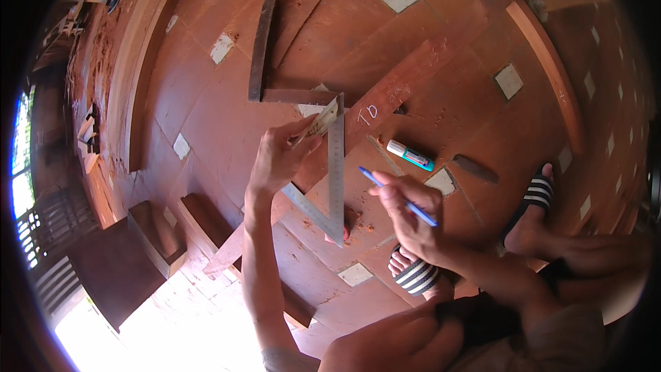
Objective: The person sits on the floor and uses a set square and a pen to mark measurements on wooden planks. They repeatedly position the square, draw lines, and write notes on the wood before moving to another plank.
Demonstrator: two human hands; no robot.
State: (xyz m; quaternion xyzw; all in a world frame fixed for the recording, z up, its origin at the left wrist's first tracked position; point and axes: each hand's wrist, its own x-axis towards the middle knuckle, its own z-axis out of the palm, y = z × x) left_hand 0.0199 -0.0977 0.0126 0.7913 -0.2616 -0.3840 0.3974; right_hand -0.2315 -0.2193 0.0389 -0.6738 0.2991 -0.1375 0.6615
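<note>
A metal triangle square [336,179] with ruler marks lies across a long reddish wooden board [392,86] with white chalk writing. My left hand [286,148] is closed on its upper side, gripping the thick edge between thumb and fingers. To the right, my right hand [413,217] pinches a slim blue pen [421,212], its upper end slanting toward the square but apart from it. Just beyond that hand, a white and teal marker-like tube [410,155] lies on the floor. A dark flat piece [475,168] rests beside the tube.
A dark L-shaped wooden piece [260,52] lies beyond the square. Long curved-looking beams run along the left [148,62] and right [551,69]. Wooden blocks [206,220] stand at the lower left. My sandalled feet [416,275] are close by on the tiled floor [206,131], amid wood shavings.
</note>
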